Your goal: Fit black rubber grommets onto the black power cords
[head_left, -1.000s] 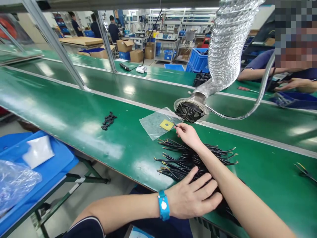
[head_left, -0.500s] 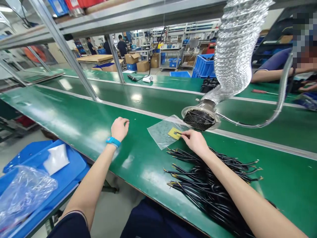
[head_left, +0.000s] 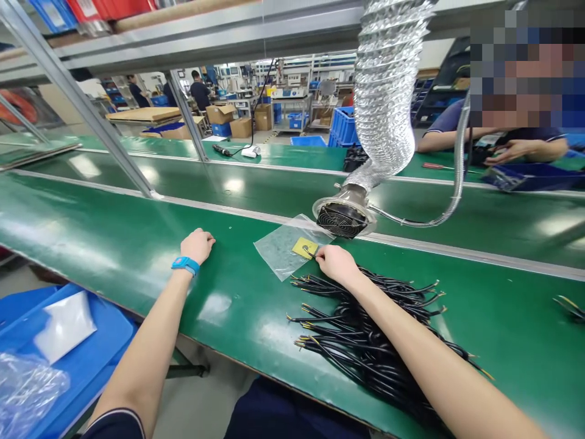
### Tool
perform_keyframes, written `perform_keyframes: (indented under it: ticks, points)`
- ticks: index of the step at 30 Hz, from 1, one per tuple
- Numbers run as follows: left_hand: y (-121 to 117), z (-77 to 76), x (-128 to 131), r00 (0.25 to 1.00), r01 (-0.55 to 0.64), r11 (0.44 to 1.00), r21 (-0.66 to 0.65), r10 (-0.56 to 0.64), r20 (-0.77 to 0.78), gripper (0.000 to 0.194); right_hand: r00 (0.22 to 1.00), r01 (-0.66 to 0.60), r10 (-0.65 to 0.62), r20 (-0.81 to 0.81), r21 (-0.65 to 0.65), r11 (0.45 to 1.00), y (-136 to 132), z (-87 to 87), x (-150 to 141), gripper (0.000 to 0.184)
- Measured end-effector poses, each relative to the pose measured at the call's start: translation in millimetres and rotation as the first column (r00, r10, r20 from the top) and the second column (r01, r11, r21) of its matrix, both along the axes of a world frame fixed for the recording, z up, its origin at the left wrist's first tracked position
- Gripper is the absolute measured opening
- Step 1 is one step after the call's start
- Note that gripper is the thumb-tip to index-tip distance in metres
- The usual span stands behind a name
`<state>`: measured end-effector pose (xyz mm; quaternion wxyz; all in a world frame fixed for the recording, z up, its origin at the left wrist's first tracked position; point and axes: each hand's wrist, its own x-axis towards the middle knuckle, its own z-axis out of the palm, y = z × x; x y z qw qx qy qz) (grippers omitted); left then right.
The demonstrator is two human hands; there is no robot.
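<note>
My right hand (head_left: 337, 263) pinches dark, thin tweezers (head_left: 311, 252). Their tips are over a small yellow square (head_left: 303, 246) with a grey round spot, which lies on a clear plastic bag (head_left: 280, 251). Below my right wrist and forearm spreads a pile of black cables (head_left: 365, 341), with stripped, coloured wire ends showing. To the left, my left hand (head_left: 197, 245) is closed above the green bench top (head_left: 242, 268), thumb and fingers together; whatever it may hold is hidden. A blue band sits on that wrist.
A round fan-type extraction hood (head_left: 342, 219) on a silver duct (head_left: 388, 85) hangs just above the bag. A metal post (head_left: 95, 116) rises at left. Blue trays (head_left: 109, 329) with plastic bags stand lower left. Across the bench, a person handles dark parts near a screwdriver (head_left: 439, 166).
The camera view has turned right, so everything shifts left. My right hand tilts the tweezers differently over the yellow square. My left hand stays closed.
</note>
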<state>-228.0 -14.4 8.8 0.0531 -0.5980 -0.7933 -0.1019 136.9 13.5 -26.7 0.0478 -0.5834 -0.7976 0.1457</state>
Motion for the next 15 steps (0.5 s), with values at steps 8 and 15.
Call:
perform_keyframes:
  ticks: [8, 15]
  points:
    - [27.0, 4.7, 78.9, 0.802, 0.048, 0.936, 0.349, -0.245, 0.545, 0.017, 0.998, 0.054, -0.053, -0.035, 0.039, 0.998, -0.5, 4.0, 4.3, 0.031]
    - [45.2, -31.3, 180.9, -0.120, 0.088, 0.964, 0.251, -0.240, 0.963, 0.033, 0.889, 0.182, -0.135, -0.437, 0.068, 0.981, 1.8, 0.0, 13.1, 0.031]
